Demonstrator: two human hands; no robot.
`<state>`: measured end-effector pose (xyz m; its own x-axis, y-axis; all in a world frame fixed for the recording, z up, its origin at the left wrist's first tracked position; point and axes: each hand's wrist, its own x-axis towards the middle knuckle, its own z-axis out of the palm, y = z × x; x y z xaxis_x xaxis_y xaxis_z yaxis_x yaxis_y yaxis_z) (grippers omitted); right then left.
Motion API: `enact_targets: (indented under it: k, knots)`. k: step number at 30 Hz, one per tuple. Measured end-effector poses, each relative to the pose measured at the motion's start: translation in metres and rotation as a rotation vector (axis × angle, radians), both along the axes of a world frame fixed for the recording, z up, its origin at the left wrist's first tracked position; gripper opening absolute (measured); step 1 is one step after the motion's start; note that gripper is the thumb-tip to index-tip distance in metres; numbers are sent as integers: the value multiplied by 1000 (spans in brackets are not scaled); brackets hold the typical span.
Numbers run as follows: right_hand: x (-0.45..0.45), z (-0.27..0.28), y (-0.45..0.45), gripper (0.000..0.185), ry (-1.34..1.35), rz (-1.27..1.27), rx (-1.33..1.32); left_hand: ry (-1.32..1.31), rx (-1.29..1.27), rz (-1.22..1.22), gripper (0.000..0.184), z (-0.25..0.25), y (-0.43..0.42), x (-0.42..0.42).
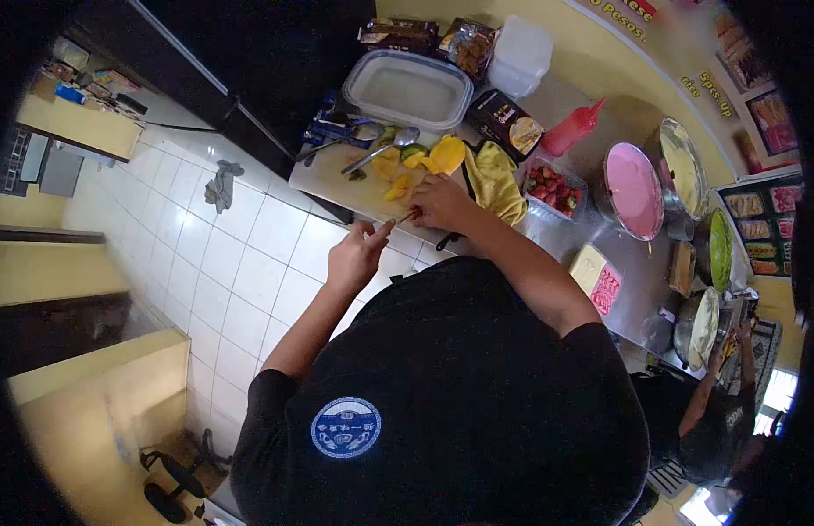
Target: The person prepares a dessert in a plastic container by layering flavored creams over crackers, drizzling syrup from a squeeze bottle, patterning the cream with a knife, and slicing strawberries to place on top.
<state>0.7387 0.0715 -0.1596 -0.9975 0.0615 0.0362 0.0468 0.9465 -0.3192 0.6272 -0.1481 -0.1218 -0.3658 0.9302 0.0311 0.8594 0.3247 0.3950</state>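
My left hand is closed around a small knife, its thin blade pointing at my right hand. At the near edge of the white cutting board, my right hand pinches a small red piece, apparently a strawberry; fingers hide most of it. Yellow mango pieces and a larger mango half lie just beyond. Two metal spoons rest across the board's far side. Beside my right wrist is a yellow cloth.
A clear tub of strawberries, a pink squeeze bottle and a pink-filled bowl stand to the right. Behind the board sits a lidded plastic container. A co-worker's arm reaches over the counter at far right. A grey rag lies on the floor.
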Motion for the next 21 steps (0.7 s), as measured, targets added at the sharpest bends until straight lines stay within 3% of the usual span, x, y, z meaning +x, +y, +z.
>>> enact_targets:
  k: [3,6,11,21]
  knots:
    - [0,-11,7,33,108,57,-42,18,29,-15,35,-6,1,-2]
    - [-2,-7,6,32,-9,36,-55,21,14,-20,35,-11,3,-1]
    - [-1,-2,3,31,33,27,-103,43,130,-79,38,-34,20,1]
    - [-4,-4,8,26,44,48,-109,43,65,-64,37,-8,9,-1]
